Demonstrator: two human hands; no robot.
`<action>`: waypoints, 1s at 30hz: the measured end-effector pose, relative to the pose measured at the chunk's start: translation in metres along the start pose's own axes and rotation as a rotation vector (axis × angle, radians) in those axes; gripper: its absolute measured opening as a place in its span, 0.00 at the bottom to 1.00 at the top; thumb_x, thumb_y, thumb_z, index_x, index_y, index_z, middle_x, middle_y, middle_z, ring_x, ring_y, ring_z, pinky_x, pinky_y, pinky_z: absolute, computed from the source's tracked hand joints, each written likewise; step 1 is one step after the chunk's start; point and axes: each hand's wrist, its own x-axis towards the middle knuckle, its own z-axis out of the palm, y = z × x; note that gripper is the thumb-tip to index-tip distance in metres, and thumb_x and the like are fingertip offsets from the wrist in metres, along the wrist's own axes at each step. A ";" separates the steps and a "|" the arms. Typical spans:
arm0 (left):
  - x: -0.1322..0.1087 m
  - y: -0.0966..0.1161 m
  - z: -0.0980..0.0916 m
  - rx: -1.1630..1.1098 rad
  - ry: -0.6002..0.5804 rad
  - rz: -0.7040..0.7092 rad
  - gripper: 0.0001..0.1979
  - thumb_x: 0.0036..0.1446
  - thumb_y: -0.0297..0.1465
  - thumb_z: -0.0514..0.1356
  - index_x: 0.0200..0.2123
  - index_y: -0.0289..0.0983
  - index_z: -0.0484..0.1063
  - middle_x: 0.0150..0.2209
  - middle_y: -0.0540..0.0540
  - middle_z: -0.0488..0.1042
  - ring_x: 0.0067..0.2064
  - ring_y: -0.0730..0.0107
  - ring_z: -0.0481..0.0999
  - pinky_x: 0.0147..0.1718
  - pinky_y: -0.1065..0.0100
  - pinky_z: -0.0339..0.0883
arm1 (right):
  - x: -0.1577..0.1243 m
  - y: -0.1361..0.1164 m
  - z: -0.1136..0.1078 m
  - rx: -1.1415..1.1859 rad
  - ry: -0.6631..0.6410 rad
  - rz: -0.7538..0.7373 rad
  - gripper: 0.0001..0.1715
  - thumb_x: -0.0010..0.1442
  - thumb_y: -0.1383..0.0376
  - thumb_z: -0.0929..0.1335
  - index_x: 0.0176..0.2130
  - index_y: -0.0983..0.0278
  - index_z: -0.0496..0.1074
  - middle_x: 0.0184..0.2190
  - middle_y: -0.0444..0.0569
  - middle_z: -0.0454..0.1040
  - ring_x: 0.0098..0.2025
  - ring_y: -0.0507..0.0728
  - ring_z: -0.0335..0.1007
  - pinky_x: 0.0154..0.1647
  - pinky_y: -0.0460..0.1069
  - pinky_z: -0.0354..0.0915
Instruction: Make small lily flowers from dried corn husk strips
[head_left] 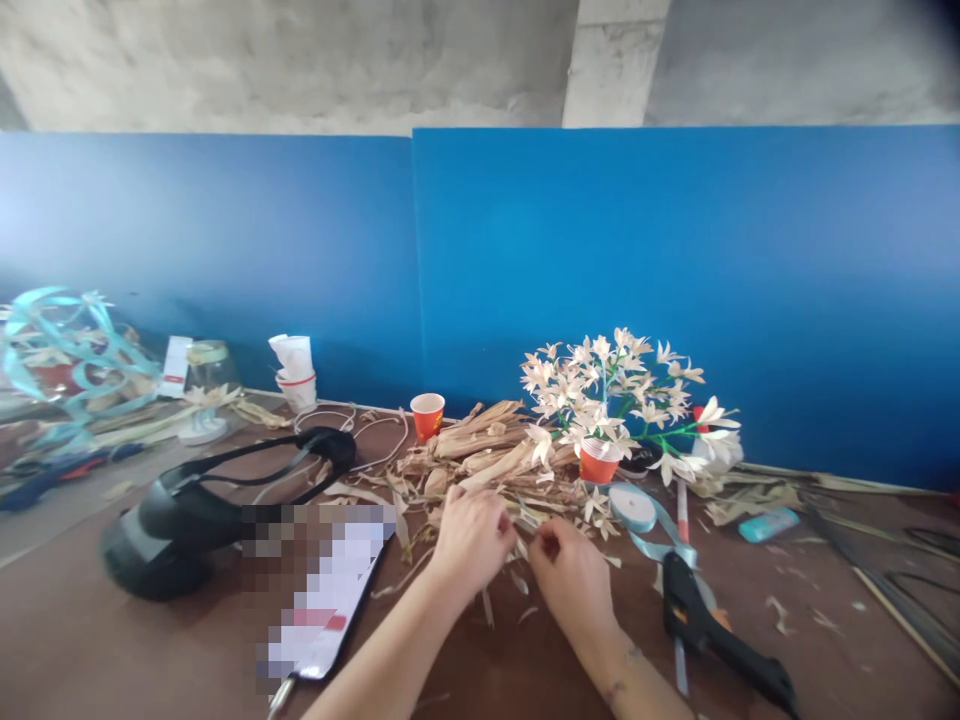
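Note:
My left hand (474, 535) and my right hand (571, 575) are close together over the front of a heap of dried tan husks (480, 455). The fingers of both are curled in a pinch, and pale thin strips show between and below them. What exactly each hand grips is too small to make out. Just beyond my right hand lie a few small cream flowers (598, 510). Behind them an orange paper cup (598, 465) holds a large bunch of cream husk flowers (592, 385) on green stems.
To the right lie a light-blue ribbon roll (632, 507), a black glue gun (720, 630) and a turquoise packet (768, 525). On the left are a black headset (172, 530) and a partly pixelated phone (337, 590). A red cup (427, 416) stands by the blue partition (600, 230).

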 end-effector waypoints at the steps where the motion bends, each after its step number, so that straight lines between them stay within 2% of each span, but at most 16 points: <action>1: 0.001 -0.005 -0.003 0.021 0.023 -0.046 0.06 0.46 0.26 0.54 0.20 0.37 0.68 0.25 0.47 0.74 0.33 0.65 0.70 0.40 0.63 0.53 | 0.001 0.000 -0.001 0.005 -0.005 -0.020 0.07 0.51 0.70 0.62 0.25 0.63 0.68 0.21 0.45 0.70 0.25 0.54 0.65 0.27 0.46 0.56; 3: 0.003 -0.014 -0.008 0.010 0.042 -0.067 0.08 0.48 0.26 0.53 0.21 0.37 0.70 0.27 0.47 0.75 0.34 0.65 0.70 0.42 0.63 0.53 | 0.002 0.000 -0.004 0.059 -0.049 -0.140 0.10 0.52 0.71 0.61 0.29 0.63 0.71 0.26 0.48 0.71 0.30 0.55 0.66 0.32 0.47 0.58; 6: 0.004 -0.022 -0.012 -0.046 -0.022 -0.048 0.08 0.48 0.27 0.53 0.22 0.38 0.72 0.27 0.48 0.75 0.34 0.67 0.71 0.43 0.64 0.53 | 0.000 -0.006 -0.007 0.105 -0.157 -0.353 0.14 0.53 0.71 0.62 0.36 0.60 0.73 0.39 0.50 0.70 0.42 0.57 0.62 0.41 0.51 0.58; 8: 0.003 -0.023 -0.011 -0.070 -0.083 -0.034 0.08 0.46 0.27 0.54 0.22 0.39 0.73 0.26 0.48 0.75 0.34 0.66 0.71 0.42 0.64 0.54 | -0.003 -0.008 -0.007 0.049 -0.198 -0.399 0.14 0.52 0.70 0.63 0.36 0.56 0.73 0.47 0.49 0.66 0.48 0.60 0.58 0.44 0.54 0.56; 10: 0.001 -0.022 -0.007 -0.080 -0.150 -0.025 0.08 0.44 0.26 0.54 0.22 0.39 0.74 0.26 0.48 0.76 0.34 0.66 0.71 0.41 0.65 0.56 | -0.005 -0.007 -0.005 -0.044 -0.192 -0.377 0.13 0.53 0.69 0.63 0.36 0.56 0.73 0.52 0.49 0.62 0.53 0.63 0.53 0.47 0.58 0.54; 15: -0.004 -0.014 0.006 -0.067 -0.241 0.032 0.08 0.41 0.25 0.56 0.21 0.40 0.74 0.25 0.46 0.76 0.33 0.62 0.72 0.38 0.63 0.57 | -0.004 0.004 0.003 -0.188 -0.122 -0.283 0.15 0.53 0.70 0.61 0.38 0.58 0.72 0.54 0.53 0.60 0.55 0.65 0.51 0.48 0.62 0.52; 20: -0.006 -0.009 0.013 -0.072 -0.250 0.083 0.09 0.42 0.24 0.55 0.22 0.37 0.75 0.26 0.41 0.76 0.33 0.59 0.73 0.38 0.60 0.58 | -0.003 0.006 0.004 -0.140 -0.099 -0.287 0.18 0.49 0.74 0.61 0.37 0.58 0.72 0.52 0.51 0.62 0.53 0.64 0.52 0.46 0.59 0.55; 24: -0.006 -0.012 0.009 -0.123 -0.261 0.110 0.12 0.41 0.21 0.54 0.24 0.39 0.76 0.26 0.43 0.77 0.32 0.60 0.73 0.34 0.63 0.60 | -0.003 0.003 0.001 -0.059 -0.062 -0.307 0.18 0.48 0.76 0.61 0.35 0.59 0.71 0.50 0.50 0.63 0.52 0.62 0.53 0.46 0.56 0.54; 26: -0.003 -0.016 0.003 -0.176 -0.230 0.086 0.13 0.42 0.21 0.54 0.25 0.39 0.76 0.26 0.45 0.77 0.30 0.63 0.73 0.30 0.67 0.61 | -0.003 0.000 -0.002 -0.027 -0.051 -0.313 0.18 0.48 0.77 0.61 0.35 0.60 0.71 0.48 0.50 0.64 0.50 0.61 0.54 0.46 0.55 0.54; 28: 0.002 -0.021 -0.004 -0.221 -0.101 0.062 0.11 0.45 0.23 0.54 0.26 0.39 0.76 0.27 0.46 0.77 0.30 0.66 0.73 0.29 0.69 0.62 | -0.003 -0.006 -0.004 0.002 -0.061 -0.320 0.16 0.50 0.75 0.62 0.36 0.60 0.71 0.45 0.50 0.66 0.48 0.60 0.56 0.45 0.54 0.54; 30: 0.007 -0.027 -0.012 -0.210 0.160 0.010 0.09 0.50 0.27 0.54 0.28 0.38 0.75 0.30 0.46 0.77 0.33 0.65 0.73 0.35 0.67 0.62 | -0.004 -0.016 -0.007 0.024 -0.114 -0.348 0.12 0.53 0.72 0.63 0.36 0.59 0.71 0.40 0.49 0.68 0.44 0.58 0.58 0.42 0.53 0.53</action>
